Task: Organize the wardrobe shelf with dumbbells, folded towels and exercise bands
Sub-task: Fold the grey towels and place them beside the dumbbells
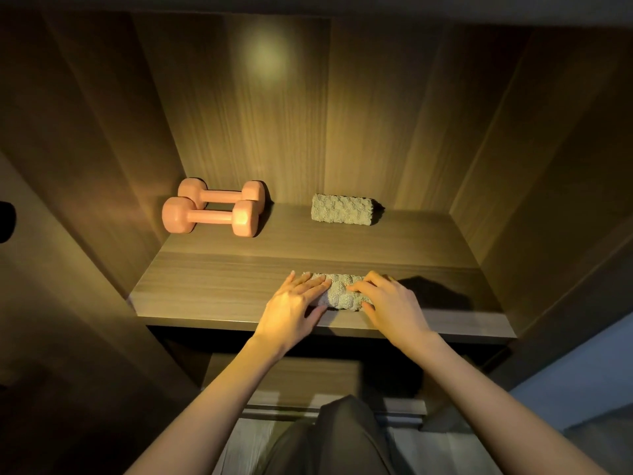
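Wooden shelf [212, 286] layout
Pink dumbbell pair [209, 217] back left; beige folded towel [343, 209] to their right; second folded towel [340, 292] in front.

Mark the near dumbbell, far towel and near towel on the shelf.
near dumbbell [209, 217]: head view, middle of its handle.
far towel [342, 210]: head view, centre of its top face.
near towel [339, 293]: head view, uncovered patch at its middle.

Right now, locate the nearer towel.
Head view: the front towel lies by the shelf edge, right of centre, under left hand and right hand, before the back towel.
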Motion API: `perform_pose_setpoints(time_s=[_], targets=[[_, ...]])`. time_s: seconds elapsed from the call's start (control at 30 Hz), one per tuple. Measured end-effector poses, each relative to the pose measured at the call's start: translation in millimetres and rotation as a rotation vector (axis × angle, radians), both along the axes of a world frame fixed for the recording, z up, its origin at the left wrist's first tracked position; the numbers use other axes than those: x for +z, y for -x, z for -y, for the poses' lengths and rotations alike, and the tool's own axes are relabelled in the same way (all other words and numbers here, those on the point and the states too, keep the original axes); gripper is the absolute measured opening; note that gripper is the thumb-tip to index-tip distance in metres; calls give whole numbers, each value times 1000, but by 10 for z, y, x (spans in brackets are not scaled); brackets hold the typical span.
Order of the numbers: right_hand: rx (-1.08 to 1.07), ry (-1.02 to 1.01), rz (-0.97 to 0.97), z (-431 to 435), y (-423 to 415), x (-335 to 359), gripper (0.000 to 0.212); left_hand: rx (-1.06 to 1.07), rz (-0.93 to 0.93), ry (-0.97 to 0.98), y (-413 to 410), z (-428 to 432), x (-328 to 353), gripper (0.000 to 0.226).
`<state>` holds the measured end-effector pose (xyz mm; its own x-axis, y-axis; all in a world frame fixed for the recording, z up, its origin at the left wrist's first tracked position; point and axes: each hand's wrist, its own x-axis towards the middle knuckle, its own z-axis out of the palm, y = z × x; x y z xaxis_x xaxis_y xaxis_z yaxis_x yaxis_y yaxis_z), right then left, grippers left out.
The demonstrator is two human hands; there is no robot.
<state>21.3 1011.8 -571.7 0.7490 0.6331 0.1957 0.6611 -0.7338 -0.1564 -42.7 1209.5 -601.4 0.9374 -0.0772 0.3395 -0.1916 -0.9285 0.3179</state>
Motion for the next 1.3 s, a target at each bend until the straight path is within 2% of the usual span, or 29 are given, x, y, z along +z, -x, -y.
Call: perform_pose_setpoints(time_s=[0.23, 0.33, 0.63, 0.9, 1.0, 1.13, 1.3], targets=[[52, 108, 49, -74, -392, -18, 42, 49, -58, -9, -498, -131, -33, 44], [5, 137, 25, -183, -644, -5, 44, 83, -72, 14, -749, -160, -56, 43], [-132, 139, 134, -466, -1196, -92, 44, 118, -51, 19, -1469, -317, -90, 44], [-174, 120, 115, -526, -1389, -193, 51, 79, 22, 198, -1698, -337, -157, 39], [-177, 83, 95, -516, -1425, -224, 52, 89, 2, 182, -1725, -324, -175, 40], [-153, -2, 42, -522, -1402, -247, 56, 86, -41, 19, -1631, -305, -210, 52], [-136, -224, 23, -438, -1351, -211, 52, 83, 24, 53, -1462, -268, -186, 58]])
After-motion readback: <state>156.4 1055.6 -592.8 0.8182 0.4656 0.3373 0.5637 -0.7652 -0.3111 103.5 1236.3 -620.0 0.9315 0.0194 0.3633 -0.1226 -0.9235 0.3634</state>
